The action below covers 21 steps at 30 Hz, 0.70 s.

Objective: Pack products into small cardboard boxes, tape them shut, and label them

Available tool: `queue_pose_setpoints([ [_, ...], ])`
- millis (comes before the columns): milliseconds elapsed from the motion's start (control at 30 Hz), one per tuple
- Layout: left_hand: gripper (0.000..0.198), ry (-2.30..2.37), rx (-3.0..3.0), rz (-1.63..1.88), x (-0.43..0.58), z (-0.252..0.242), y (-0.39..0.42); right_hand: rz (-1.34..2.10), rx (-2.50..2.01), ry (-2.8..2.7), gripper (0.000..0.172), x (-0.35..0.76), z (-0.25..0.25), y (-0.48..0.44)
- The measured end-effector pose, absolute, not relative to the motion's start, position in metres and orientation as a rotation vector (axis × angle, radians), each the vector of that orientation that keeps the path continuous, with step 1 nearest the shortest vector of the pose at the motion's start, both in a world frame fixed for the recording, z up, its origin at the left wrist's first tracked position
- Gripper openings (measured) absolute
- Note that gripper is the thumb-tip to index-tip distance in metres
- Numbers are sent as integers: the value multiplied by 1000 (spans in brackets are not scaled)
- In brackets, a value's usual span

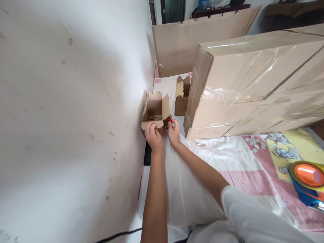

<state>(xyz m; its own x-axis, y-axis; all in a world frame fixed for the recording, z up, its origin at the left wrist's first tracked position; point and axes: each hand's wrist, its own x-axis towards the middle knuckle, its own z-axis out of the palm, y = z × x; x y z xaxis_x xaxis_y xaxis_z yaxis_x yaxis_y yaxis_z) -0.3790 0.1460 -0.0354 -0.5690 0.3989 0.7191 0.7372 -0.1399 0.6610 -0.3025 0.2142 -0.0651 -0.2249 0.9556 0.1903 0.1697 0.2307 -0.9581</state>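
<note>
A small open cardboard box (154,107) stands against the wall, its flaps up. My left hand (154,137) grips the box's near edge with the fingers curled over it. A thin dark wire (155,118) lies inside the box. At the box's right side, my right hand (174,132) pinches a small red object (170,119) whose kind I cannot make out; dark parts show beside it. Part of that object is hidden by the fingers and the box flap.
A second small cardboard box (181,105) stands beside a large taped carton (253,91). Behind leans a flat cardboard panel (202,40). A black flat object (147,155) lies by the wall (76,118). Rolls of tape (307,175) and paper scraps (255,143) lie at right.
</note>
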Motion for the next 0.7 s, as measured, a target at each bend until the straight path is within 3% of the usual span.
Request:
queue_pose_setpoints([
  [133,19,-1784,-1285,-1748,-354,3,109,1288,-1035,-1368,30,-228,-64,140],
  [233,19,-1698,-1013,-1936,-324,23,73,1487,-981,-1176,38,-150,-52,101],
  [300,19,-1623,-788,-2078,-303,25,49,1502,-1009,-1115,34,-94,-43,83],
  [600,15,-1539,-731,-2258,-244,13,-35,895,-980,-866,5,92,37,39],
  [700,14,-1573,-794,-2340,-223,17,-56,848,-960,-972,11,130,70,42],
])
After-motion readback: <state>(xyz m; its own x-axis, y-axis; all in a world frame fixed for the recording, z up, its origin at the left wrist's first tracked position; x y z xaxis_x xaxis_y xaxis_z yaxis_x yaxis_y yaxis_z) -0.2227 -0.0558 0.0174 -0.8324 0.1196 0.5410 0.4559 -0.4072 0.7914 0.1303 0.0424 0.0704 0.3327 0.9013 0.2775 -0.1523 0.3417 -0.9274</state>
